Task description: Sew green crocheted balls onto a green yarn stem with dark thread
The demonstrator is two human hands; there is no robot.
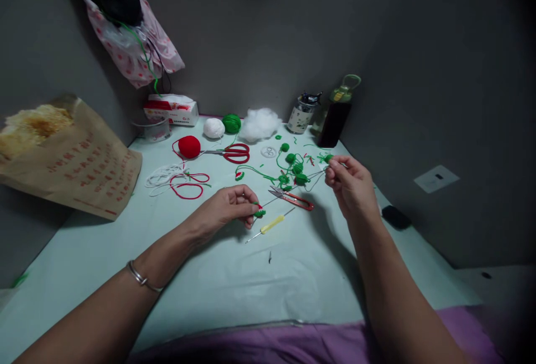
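1. The left hand (pixel 240 205) is curling at the centre of the scene, thumb and fingers pinching a small red-and-green yarn piece (pixel 259 211); the piece is showing a rounded, nubbly edge, just left of the snips and close to the far side of the yellow hook.
2. The right hand (pixel 347 182), farther right, is closing its fingertips on a thin, dark-looking strand (pixel 293 188); the strand is running taut and straight towards the left hand; a fuzzy green tuft (pixel 328 158) is showing at those fingertips, but whether they are gripping it, I cannot tell.
3. Between the hands, orange-handled snips (pixel 299 203) are lying with pointed metal blades apart; nearer, a hook with a smooth yellow handle (pixel 272 224) is lying slantwise.
4. Beyond the snips, small round green yarn balls (pixel 297 168) are clustering among loose, wiry tails; a second red-and-green piece (pixel 239 176) is lying to their left.
5. At the far side, a tight red yarn ball (pixel 189 147), a white one (pixel 214 128) and a green one (pixel 231 124) are sitting left of a cloudlike heap of fluffy stuffing (pixel 260 124); red-handled scissors (pixel 237 153) are lying nearer.
6. At far left, a creased brown paper bag (pixel 84 168) is leaning.
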